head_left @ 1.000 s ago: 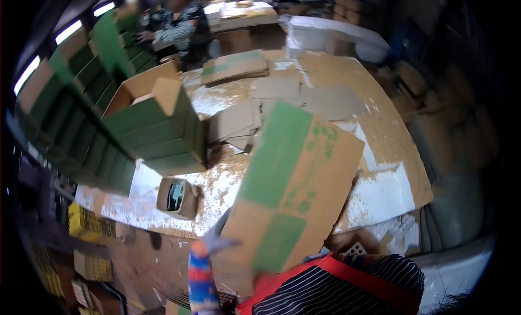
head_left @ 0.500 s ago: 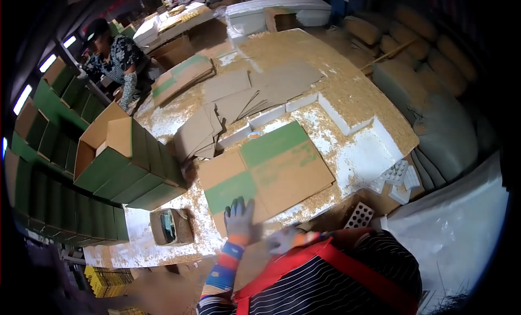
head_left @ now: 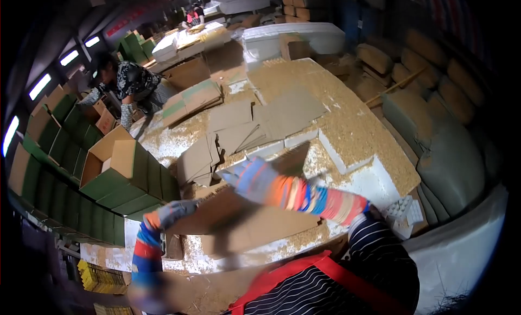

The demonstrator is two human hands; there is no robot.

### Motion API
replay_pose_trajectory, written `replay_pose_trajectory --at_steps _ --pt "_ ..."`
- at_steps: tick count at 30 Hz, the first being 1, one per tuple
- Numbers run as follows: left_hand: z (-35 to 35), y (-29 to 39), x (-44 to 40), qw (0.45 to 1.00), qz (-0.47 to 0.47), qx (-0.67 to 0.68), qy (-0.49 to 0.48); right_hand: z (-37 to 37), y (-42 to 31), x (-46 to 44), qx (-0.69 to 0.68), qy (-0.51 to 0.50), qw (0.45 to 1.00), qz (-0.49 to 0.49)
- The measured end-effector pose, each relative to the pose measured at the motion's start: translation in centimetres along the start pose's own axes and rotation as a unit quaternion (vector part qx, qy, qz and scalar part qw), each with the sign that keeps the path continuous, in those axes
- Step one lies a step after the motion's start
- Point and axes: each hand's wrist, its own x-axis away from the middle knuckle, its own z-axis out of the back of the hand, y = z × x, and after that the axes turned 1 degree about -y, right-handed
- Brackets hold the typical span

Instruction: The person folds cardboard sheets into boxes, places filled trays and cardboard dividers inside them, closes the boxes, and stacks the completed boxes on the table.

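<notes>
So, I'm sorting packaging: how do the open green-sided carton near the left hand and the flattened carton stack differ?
The open carton stands up box-shaped; the flattened stack lies low. The carton's visible outside is mostly green, while the stack's top mixes green and brown. Both are cardboard.

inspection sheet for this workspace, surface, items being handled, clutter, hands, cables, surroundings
surface: worktable strewn with tan crumbs, white patches showing through
items being handled: brown cardboard near the front edge, one panel apparently raised
clutter: loose flat sheets behind it; green-marked flat stack farther back; green-sided carton, open-topped, at the left
hands: left hand gloved, at the cardboard's left end; right hand gloved, at the raised panel; exact grip unclear
cables: nothing seen
surroundings: co-worker beyond the cartons at the left; stuffed sacks along the right
</notes>
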Motion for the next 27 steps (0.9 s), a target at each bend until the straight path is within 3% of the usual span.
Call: replay_pose_trajectory --at_steps 1,2,3,4,6,8,10,11,12,13,14,15,16,17,18,19,20,21,22,23,24,25,26,27 --pt "0.8 1.3 -0.7 0.998 0.047 0.022 0.023 -1.9 -1.0 -0.5 0.084 0.042 0.994 -0.047" --pt "1.9 0.6 -1.7 0.989 -0.067 -0.131 0.013 -3.8 -1.6 -0.6 0.163 0.083 0.978 -0.095" --pt "1.8 0.1 -1.7 0.993 0.045 0.041 0.099 -2.6 -1.9 0.2 0.055 0.086 0.992 -0.078" --pt "2.0 -0.2 -1.5 0.948 0.151 0.208 0.186 -2.3 -1.9 1.2 0.023 0.111 0.992 -0.056" --pt "1.4 0.6 -2.0 0.943 0.173 -0.021 0.283 -2.3 -1.9 3.3 -0.042 0.159 0.986 -0.008" --pt "1.0 -0.2 -0.7 0.919 0.121 0.013 0.374 -0.9 -0.5 4.3 -0.123 -0.098 0.985 0.077" --pt "1.2 0.2 1.6 0.884 0.050 -0.008 0.464 0.3 2.8 6.1 -0.197 0.073 0.963 0.171" --pt "0.6 2.8 2.0 0.859 -0.005 0.153 0.489 1.6 4.1 7.0 -0.290 0.115 0.938 0.152" --pt "0.6 0.5 2.6 0.825 -0.055 0.044 0.560 2.9 4.7 7.1 -0.379 0.157 0.902 0.134" --pt "-0.3 -0.9 1.7 0.798 -0.037 -0.109 0.591 3.3 4.0 6.5 -0.444 0.109 0.874 0.164" --pt "-2.7 1.5 -0.9 0.806 0.035 -0.361 0.468 1.9 2.2 5.9 -0.412 0.032 0.897 0.156" --pt "-5.5 0.8 -2.6 0.914 -0.039 -0.215 0.342 1.3 1.4 4.7 -0.390 0.018 0.906 0.165" --pt "-6.3 -0.6 -3.6 0.937 0.103 -0.309 0.129 0.8 0.9 3.2 -0.364 0.005 0.913 0.182" --pt "-6.0 -1.2 -4.1 0.960 0.127 -0.223 0.111 -0.9 1.5 2.0 -0.616 -0.112 0.768 0.136" --pt "-5.0 -1.3 -3.7 0.975 0.150 -0.137 0.088 -3.7 2.1 1.3 -0.872 -0.241 0.425 -0.008" --pt "-3.9 -0.4 -2.5 0.967 0.141 -0.120 0.174 -4.4 1.7 1.1 -0.796 -0.252 0.542 -0.094" --pt "-3.7 -0.5 -1.7 0.937 0.000 0.194 0.292 -4.5 1.2 0.7 -0.696 -0.250 0.648 -0.181" --pt "-3.4 -0.6 -0.8 0.804 -0.192 0.459 0.327 -3.9 0.1 0.9 -0.634 -0.223 0.724 -0.153" --pt "-4.8 -1.5 0.2 0.851 -0.179 0.350 0.347 -4.0 -1.3 1.7 -0.569 -0.189 0.790 -0.128" --pt "-6.4 -2.5 1.3 0.888 -0.161 0.239 0.358 -7.1 -1.1 2.6 -0.463 -0.026 0.886 0.016" --pt "-6.9 -3.0 1.6 0.934 -0.140 0.061 0.323 -3.3 -1.0 2.0 -0.657 -0.204 0.709 -0.156" --pt "-7.5 -3.5 1.9 0.939 -0.136 -0.120 0.291 -2.9 0.6 1.5 -0.788 -0.205 0.565 -0.132" --pt "-8.0 -3.8 1.8 0.905 -0.122 -0.356 0.197 -2.8 1.7 1.7 -0.888 -0.202 0.399 -0.107" --pt "-7.8 -6.3 1.4 0.891 -0.096 -0.386 0.219 -2.2 0.8 2.3 -0.877 -0.166 0.448 -0.050"
